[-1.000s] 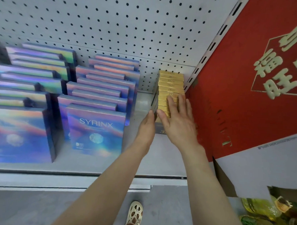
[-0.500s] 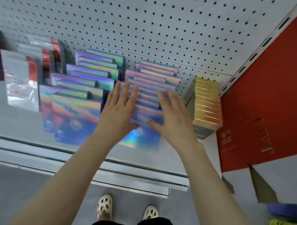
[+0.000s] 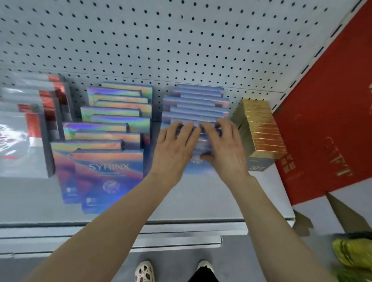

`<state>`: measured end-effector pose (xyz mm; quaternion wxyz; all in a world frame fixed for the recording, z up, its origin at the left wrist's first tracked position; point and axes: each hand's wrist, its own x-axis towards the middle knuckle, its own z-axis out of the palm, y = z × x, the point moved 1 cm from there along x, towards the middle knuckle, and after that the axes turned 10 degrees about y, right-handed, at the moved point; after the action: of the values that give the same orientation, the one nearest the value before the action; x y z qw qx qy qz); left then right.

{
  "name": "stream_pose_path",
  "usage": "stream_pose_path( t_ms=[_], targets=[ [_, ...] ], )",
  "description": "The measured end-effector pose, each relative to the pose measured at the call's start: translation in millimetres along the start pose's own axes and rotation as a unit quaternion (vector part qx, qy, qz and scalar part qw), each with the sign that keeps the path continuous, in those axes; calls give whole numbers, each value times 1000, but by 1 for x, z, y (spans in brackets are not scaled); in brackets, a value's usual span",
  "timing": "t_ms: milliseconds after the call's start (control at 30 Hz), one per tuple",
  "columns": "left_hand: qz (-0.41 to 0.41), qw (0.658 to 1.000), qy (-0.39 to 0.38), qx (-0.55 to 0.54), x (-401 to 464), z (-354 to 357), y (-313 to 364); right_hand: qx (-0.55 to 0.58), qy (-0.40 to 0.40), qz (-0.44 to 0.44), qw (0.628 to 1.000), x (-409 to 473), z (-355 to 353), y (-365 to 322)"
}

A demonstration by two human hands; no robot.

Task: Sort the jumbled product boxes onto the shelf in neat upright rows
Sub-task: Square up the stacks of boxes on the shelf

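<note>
On the grey shelf [image 3: 210,205] stand rows of holographic blue boxes. My left hand [image 3: 173,148] and my right hand [image 3: 222,148] both lie on the front boxes of the right holographic row [image 3: 198,105], fingers curled over their top edges, thumbs on the front face. A second, staggered holographic row marked SYRINX [image 3: 108,159] stands to the left. A tight row of gold boxes [image 3: 259,126] stands upright just right of my right hand. Silver and red boxes [image 3: 23,135] fill the far left.
A white pegboard [image 3: 163,34] backs the shelf. A large red gift carton [image 3: 333,116] stands against the shelf's right end. Yellow-green packs [image 3: 356,258] lie at the lower right. My feet in pale shoes [image 3: 143,273] show on the floor below the shelf edge.
Both hands left the gold row and moved left onto the right holographic row, then curled over its front boxes. The view swung left, bringing the silver and red boxes in.
</note>
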<state>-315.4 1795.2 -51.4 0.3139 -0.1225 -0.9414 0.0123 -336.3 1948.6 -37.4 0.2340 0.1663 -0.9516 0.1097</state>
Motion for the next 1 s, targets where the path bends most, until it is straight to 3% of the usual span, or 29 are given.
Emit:
stream_pose_path(
  t_ms=[167,267,333,400,567,700,867,1000],
  targets=[
    [-23,999,10,-37,13,3,-2,-29,-12,-15,999,8,-1,6],
    [-56,994,14,-90,24,0,-16,69,-28,34,997,22,-12,15],
    [-75,988,-62,-117,35,-2,-28,156,-27,101,982,45,-15,23],
    [-90,973,-155,-147,48,1,-37,156,-38,155,975,69,-10,28],
    [-111,944,-218,-222,64,7,-42,163,-151,227,948,95,18,29],
    [-134,936,-217,-243,62,8,-44,148,-154,202,956,93,21,37],
    [-103,939,-210,-252,57,8,-41,141,-150,132,970,94,20,40],
    [-96,932,-251,-242,61,9,-41,138,-152,154,967,99,26,36]
  ],
)
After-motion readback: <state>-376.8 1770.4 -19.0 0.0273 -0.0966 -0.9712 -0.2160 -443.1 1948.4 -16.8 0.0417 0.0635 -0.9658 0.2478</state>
